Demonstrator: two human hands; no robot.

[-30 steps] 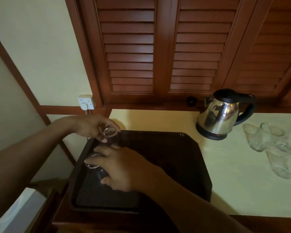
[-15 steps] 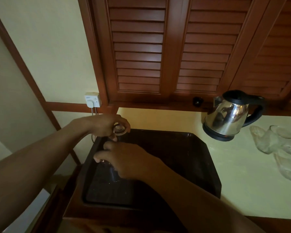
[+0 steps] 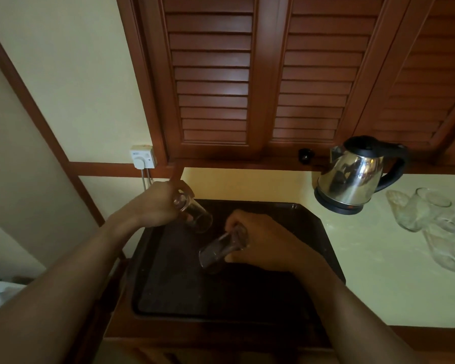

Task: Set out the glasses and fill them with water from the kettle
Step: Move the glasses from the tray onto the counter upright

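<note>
**Both hands holding a tilted glass over the tray**

Left hand (image 3: 155, 206) is wrapped around one clear glass (image 3: 195, 214) near its base, fingers closed on it, and the glass leans with its open mouth pointing down and to the right, above the far left part of the dark tray (image 3: 313, 232). My right hand (image 3: 263, 240) grips a second glass (image 3: 221, 248) the same way, fingers curled tight around the base end, with the mouth tipped down and to the left over the middle of the tray. Whether either rim touches the tray floor I cannot tell; the light is dim.

The tray sits on the pale bench (image 3: 378, 271), at its left end. Beyond the tray's far right corner stands the steel kettle (image 3: 352, 177) with its black lid and handle, upright on its base, handle to the right. Further right on the bench lies a crumpled heap of clear plastic wrappers (image 3: 431, 219). Behind everything are brown louvred shutters (image 3: 213, 74), and a white wall socket (image 3: 142, 156) with a plug in it sits on the wall to their left.
</note>
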